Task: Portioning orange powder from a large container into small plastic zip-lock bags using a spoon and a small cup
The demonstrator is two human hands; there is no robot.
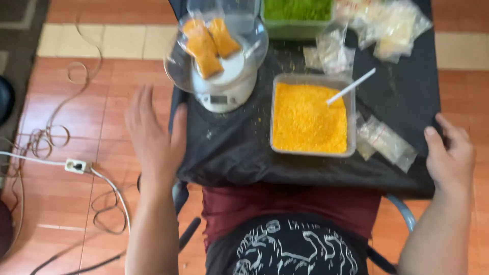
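Observation:
My left hand (153, 135) lies flat with fingers spread at the left edge of a small table covered in black cloth (234, 147). My right hand (449, 155) curls over the table's right edge. Neither holds anything. On the table stands a clear tray of orange granules (308, 119) with a white spoon (351, 86) stuck in it. At the back left a white kitchen scale (226, 89) carries a clear bowl (178, 66) with two filled orange packets (209, 43).
A tray of green granules (295, 12) sits at the back. Small clear plastic bags (387, 140) lie right of the orange tray, with several more (387, 25) at the back right. A power strip (77, 165) and cables lie on the tiled floor at left.

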